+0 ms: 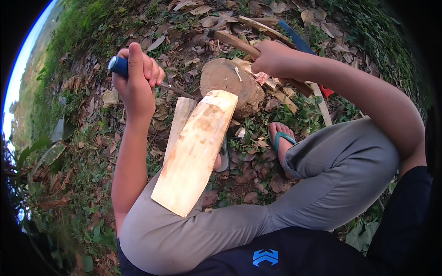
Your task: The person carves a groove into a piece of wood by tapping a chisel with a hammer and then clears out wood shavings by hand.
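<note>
Evidently the left hand is clenching a blue-handled tool while the right hand is gripping a wooden stick. The pale hewn plank is leaning from the thigh to the stump's near edge; shaping seems underway, needing steadying first.

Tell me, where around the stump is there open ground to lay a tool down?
Leafy ground left of the left hand toward the grass looks open. The patch between the sandalled foot and the raised knee is small. Around the stump, wood chips, sticks and the pale plank crowd everything.
</note>
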`<state>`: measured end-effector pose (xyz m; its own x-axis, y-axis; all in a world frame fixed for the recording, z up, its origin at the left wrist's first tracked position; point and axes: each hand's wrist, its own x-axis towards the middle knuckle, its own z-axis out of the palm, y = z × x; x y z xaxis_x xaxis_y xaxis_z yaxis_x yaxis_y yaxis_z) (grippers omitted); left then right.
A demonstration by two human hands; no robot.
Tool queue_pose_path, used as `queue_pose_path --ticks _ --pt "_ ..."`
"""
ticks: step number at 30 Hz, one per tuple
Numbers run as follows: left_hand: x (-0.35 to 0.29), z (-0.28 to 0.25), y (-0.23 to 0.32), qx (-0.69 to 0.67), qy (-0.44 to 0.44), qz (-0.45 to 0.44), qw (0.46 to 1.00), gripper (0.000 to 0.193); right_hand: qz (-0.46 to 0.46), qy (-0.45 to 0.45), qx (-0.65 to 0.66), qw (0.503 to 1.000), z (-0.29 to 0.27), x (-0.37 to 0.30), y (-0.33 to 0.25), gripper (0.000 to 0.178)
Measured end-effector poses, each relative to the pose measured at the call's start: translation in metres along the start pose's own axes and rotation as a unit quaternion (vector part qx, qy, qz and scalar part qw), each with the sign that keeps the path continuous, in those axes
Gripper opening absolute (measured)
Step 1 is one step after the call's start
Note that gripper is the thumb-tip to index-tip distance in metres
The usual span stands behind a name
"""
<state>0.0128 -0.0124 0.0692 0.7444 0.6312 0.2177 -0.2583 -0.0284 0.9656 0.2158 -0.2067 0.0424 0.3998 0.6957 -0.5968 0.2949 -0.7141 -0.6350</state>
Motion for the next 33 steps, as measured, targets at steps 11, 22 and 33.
queue_pose_path --ticks 11,22,33 --pt "0.014 0.017 -0.007 0.121 -0.160 -0.120 0.972 0.031 -0.015 0.038 -0.084 0.996 -0.021 -0.011 -0.013 0.018" --pt "0.035 0.051 -0.026 0.067 -0.011 -0.137 0.988 0.031 0.090 -0.045 0.504 0.858 -0.068 -0.130 -0.077 0.013" --pt "0.046 0.053 -0.043 0.035 -0.042 -0.176 0.983 0.030 0.083 -0.026 0.534 0.841 -0.075 -0.102 -0.072 0.008"
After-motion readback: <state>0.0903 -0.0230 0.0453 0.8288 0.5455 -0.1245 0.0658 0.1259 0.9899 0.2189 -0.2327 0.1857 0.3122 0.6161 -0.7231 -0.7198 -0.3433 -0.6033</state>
